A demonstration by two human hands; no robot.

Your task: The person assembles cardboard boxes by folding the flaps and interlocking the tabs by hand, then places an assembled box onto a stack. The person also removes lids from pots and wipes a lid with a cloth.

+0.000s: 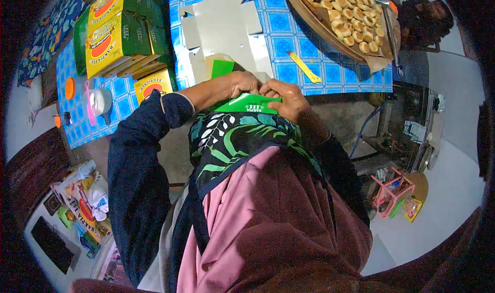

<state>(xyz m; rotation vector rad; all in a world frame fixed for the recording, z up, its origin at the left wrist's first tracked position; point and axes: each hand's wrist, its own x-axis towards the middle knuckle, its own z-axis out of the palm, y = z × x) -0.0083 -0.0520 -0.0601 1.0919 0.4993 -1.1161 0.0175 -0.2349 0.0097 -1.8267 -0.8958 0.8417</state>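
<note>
A table (pixel 330 61) covered in a blue tiled cloth fills the upper part of the view, and a wide round tray (pixel 322 27) of small pale pastries (pixel 345 9) is set at its far right. A stack of green and yellow boxes (pixel 116 27) is piled at the far left, with one more such box lying flat just below it. Flat grey card blanks (pixel 221 27) are spread across the middle of the cloth. A green carton (pixel 247 104) is held at the near table edge, close against the person's chest, above a leaf-patterned scarf. The carton is grasped from both sides. The left hand (pixel 240 84) is curled over its upper left part, fingers bent down onto the card and the thumb hidden behind; the left forearm is brought in from the lower left in a dark blue sleeve, with the wrist bent inward. The right hand (pixel 286 97) is closed on the carton's right end, knuckles upward and fingertips pressed on the top edge, just beside the left hand, the two nearly touching. A white cup (pixel 100 101) with a pink handle stands at the left edge of the table. A yellow cutter (pixel 304 68) lies on the cloth just beyond the right hand, apart from it.
</note>
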